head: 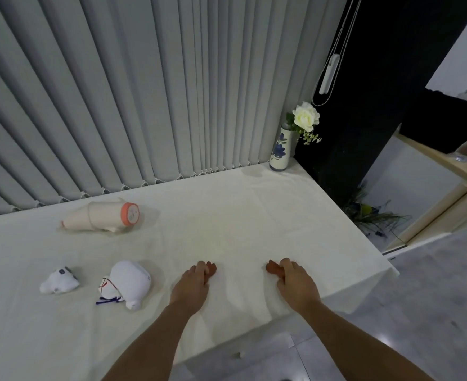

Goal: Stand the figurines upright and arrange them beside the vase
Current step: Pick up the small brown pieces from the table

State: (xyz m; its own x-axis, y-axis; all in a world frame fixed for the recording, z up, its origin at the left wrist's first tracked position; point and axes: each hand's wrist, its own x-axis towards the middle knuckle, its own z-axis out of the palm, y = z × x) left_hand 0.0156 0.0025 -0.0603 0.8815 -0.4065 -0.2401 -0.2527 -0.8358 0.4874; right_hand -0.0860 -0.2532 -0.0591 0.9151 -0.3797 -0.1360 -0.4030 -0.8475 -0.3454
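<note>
Three toppled figurines (129,283) lie left of the left hand (192,284).

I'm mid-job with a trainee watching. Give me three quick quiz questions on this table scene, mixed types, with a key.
1. True or false: the beige figurine with the orange face already stands upright.
2. How many figurines lie on the table? A) two B) three C) four
3. Fill in: the vase stands at the table's far ____ corner.

Key:
1. False; it lies on its side, as do the large white figurine and the small white figurine.
2. B
3. right. The left hand and right hand rest on the cloth, holding nothing.
</note>
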